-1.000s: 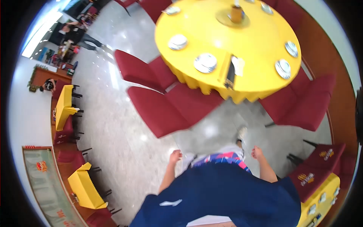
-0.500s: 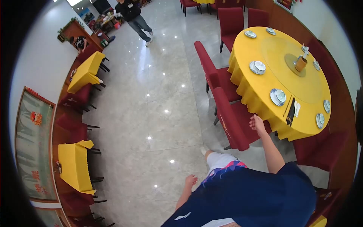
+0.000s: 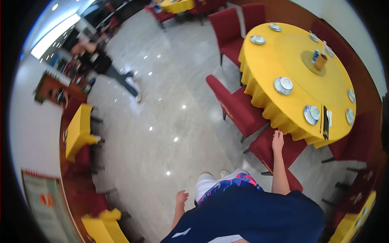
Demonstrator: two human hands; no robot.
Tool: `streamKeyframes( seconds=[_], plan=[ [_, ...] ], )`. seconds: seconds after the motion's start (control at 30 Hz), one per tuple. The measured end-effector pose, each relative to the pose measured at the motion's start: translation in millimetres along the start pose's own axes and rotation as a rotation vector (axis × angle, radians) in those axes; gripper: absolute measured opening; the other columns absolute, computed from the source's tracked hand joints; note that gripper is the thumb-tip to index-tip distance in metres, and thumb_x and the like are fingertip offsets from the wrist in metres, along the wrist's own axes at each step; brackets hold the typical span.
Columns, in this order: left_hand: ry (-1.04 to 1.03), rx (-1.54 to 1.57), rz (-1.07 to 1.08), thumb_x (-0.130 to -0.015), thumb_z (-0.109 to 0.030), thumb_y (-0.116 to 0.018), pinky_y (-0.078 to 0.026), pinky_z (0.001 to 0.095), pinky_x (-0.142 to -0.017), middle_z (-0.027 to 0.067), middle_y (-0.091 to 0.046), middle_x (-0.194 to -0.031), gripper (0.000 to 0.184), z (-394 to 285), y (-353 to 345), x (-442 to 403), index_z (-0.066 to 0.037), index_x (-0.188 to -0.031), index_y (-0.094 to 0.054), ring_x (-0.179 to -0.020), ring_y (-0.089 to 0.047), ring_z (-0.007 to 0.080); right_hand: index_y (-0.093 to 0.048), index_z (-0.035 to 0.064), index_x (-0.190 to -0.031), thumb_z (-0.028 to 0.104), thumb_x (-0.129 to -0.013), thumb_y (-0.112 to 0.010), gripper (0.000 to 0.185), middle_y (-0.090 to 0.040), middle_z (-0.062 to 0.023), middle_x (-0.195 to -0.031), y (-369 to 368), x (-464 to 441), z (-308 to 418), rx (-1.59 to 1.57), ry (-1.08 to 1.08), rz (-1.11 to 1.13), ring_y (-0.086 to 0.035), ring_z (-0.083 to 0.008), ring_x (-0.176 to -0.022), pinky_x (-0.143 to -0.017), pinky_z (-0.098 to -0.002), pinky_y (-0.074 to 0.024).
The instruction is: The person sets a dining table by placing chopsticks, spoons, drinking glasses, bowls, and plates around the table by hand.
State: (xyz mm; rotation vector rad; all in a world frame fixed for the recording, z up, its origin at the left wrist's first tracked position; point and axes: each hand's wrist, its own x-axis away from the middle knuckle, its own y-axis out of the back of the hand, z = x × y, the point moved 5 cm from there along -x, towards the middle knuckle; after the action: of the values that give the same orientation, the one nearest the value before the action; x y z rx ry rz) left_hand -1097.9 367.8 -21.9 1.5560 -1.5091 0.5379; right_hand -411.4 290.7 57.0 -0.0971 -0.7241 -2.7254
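Note:
My left hand (image 3: 182, 197) hangs low at my side over the floor, holding nothing, its fingers loosely bent and apart. My right hand (image 3: 277, 141) is stretched forward with loosely curled fingers and no object visible in it. It appears over the red chair (image 3: 292, 150) beside the yellow tablecloth (image 3: 279, 117); whether it touches either cannot be told. On the round table nearest this hand stand a bowl and plate setting (image 3: 311, 114), a dark chopstick sleeve (image 3: 325, 123) and a white spoon (image 3: 330, 118).
Another red chair (image 3: 237, 109) stands by the table. A wooden holder (image 3: 320, 62) and a blue can (image 3: 315, 56) sit at its centre. Small yellow-covered tables (image 3: 79, 127) line the left wall. A person in black (image 3: 97, 60) is on the tiled floor (image 3: 170, 117) ahead.
My view has turned and moved forward, bringing the near chairs closer below me. My right hand is now over the nearest chair. The person ahead appears further left and larger.

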Motion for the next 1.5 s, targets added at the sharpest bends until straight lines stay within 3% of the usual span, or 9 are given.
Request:
streamKeyframes(
  seconds=[0.17, 0.33, 0.57, 0.63, 0.7, 0.8, 1.0, 1.17, 1.5],
  plan=[
    [0.083, 0.119, 0.034, -0.088, -0.026, -0.053, -0.047, 0.033, -0.06, 0.0135, -0.067, -0.089, 0.036, -121.3, 13.3, -147.3, -0.005, -0.117, -0.055, -0.075, -0.064, 0.0195, -0.059, 0.0037, -0.105, 0.031, -0.094, -0.051, 0.031, -0.063, -0.0083, -0.083, -62.2, -52.5, 44.8, 0.119, 0.068, -0.165, -0.06, -0.0155, -0.072, -0.07, -0.03, -0.0475],
    [0.168, 0.026, 0.233, -0.088, -0.024, -0.052, -0.048, 0.0341, -0.063, 0.0126, -0.066, -0.091, 0.037, -221.3, -22.8, -313.4, -0.004, -0.119, -0.055, -0.075, -0.063, 0.0218, -0.062, 0.0021, -0.104, 0.027, -0.088, -0.056, 0.03, -0.067, -0.0143, -0.091, -125.8, -62.3, 82.1, 0.347, 0.015, -0.156, -0.066, -0.0265, -0.084, -0.077, -0.0355, -0.0503],
    [-0.07, -0.184, 0.448, -0.086, -0.03, -0.057, -0.048, 0.0327, -0.068, 0.0079, -0.067, -0.087, 0.033, -528.7, -106.5, -395.8, -0.008, -0.111, -0.056, -0.077, -0.062, 0.0158, -0.063, 0.0022, -0.096, 0.015, -0.087, -0.053, 0.018, -0.067, -0.0174, -0.086, -205.4, -82.3, 227.6, 0.465, 0.03, -0.378, -0.066, -0.0313, -0.083, -0.075, -0.0377, -0.0509],
    [-0.066, -0.373, 0.519, -0.086, -0.029, -0.057, -0.047, 0.0319, -0.067, 0.0079, -0.068, -0.088, 0.033, -600.1, -127.2, -415.3, -0.009, -0.112, -0.056, -0.077, -0.062, 0.0156, -0.064, 0.0039, -0.096, 0.02, -0.086, -0.057, 0.02, -0.067, -0.0165, -0.082, -258.4, -119.5, 238.1, 0.218, 0.037, -0.369, -0.066, -0.028, -0.076, -0.07, -0.0356, -0.0516],
    [-0.05, -0.657, 0.571, -0.086, -0.029, -0.057, -0.047, 0.031, -0.065, 0.0084, -0.068, -0.091, 0.033, -661.3, -150.1, -449.1, -0.01, -0.113, -0.056, -0.077, -0.062, 0.0154, -0.062, 0.0033, -0.103, 0.022, -0.088, -0.057, 0.025, -0.067, -0.0083, -0.083, -319.0, -153.5, 259.8, -0.202, -0.286, -0.218, -0.065, -0.0149, -0.067, -0.056, -0.0279, -0.0506],
    [-0.121, -0.914, 0.462, -0.087, -0.03, -0.055, -0.046, 0.0312, -0.066, 0.0083, -0.068, -0.091, 0.034, -749.4, -185.9, -518.4, -0.01, -0.115, -0.056, -0.078, -0.063, 0.0154, -0.059, 0.008, -0.107, 0.033, -0.087, -0.058, 0.032, -0.065, -0.0061, -0.088, -405.7, -227.6, 286.4, -0.5, -0.491, -0.048, -0.062, -0.0134, -0.064, -0.053, -0.0252, -0.0477],
    [-0.245, -0.482, 0.405, -0.091, -0.029, -0.051, -0.047, 0.0304, -0.063, 0.0086, -0.067, -0.093, 0.034, -911.1, -290.9, -498.7, -0.009, -0.118, -0.055, -0.079, -0.062, 0.0157, -0.051, 0.0046, -0.113, 0.035, -0.09, -0.055, 0.038, -0.061, -0.0075, -0.085, -497.3, -479.5, 325.2, -0.549, -0.419, -0.084, -0.06, -0.0145, -0.058, -0.044, -0.0266, -0.0453],
    [-0.744, -1.253, 0.67, -0.09, -0.041, -0.053, -0.048, 0.0374, -0.087, 0.0118, -0.062, -0.11, 0.048, -983.3, -316.7, -455.3, -0.009, -0.125, -0.052, -0.1, -0.06, 0.0217, -0.044, 0.0012, -0.121, 0.044, -0.087, -0.059, 0.057, -0.063, -0.0149, -0.092, -483.1, -651.7, 328.7, -0.37, -0.607, -0.438, -0.065, -0.0243, -0.059, -0.045, -0.0324, -0.0526],
    [-0.314, -0.574, 0.211, -0.092, -0.04, -0.049, -0.048, 0.0372, -0.084, 0.0134, -0.061, -0.111, 0.046, -1167.4, -346.2, -522.6, -0.01, -0.127, -0.051, -0.1, -0.059, 0.0226, -0.056, -0.0065, -0.082, 0.032, -0.098, -0.04, 0.045, -0.06, -0.0185, -0.059, -475.6, -747.5, 301.4, -0.007, -0.648, -0.586, -0.063, -0.0268, -0.045, -0.043, -0.0355, -0.0517]
  ],
)
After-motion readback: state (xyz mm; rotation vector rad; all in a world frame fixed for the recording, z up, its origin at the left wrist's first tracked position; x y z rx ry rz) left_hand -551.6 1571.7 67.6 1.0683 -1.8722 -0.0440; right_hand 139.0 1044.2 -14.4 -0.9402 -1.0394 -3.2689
